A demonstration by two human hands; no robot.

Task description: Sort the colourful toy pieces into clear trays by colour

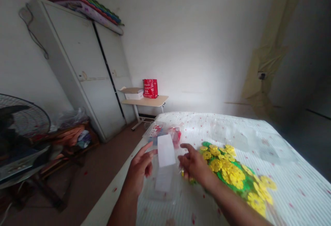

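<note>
A white paper card stands between my two hands, in or against clear plastic packaging that lies on the bed-like surface. On its left side is my left hand, fingers apart, index finger stretched towards the card. My right hand is on the other side, index finger extended and the other fingers bent close to the plastic's edge. Whether the fingertips touch the plastic is hard to make out. Just right of my right hand lies a pile of yellow flower-shaped plastic discs, with green pieces among them.
Packets with red print lie beyond the card. Clear plastic sheets or bags are spread at the right on the striped cover. A small table holds a red bag. A fan and cabinet stand left.
</note>
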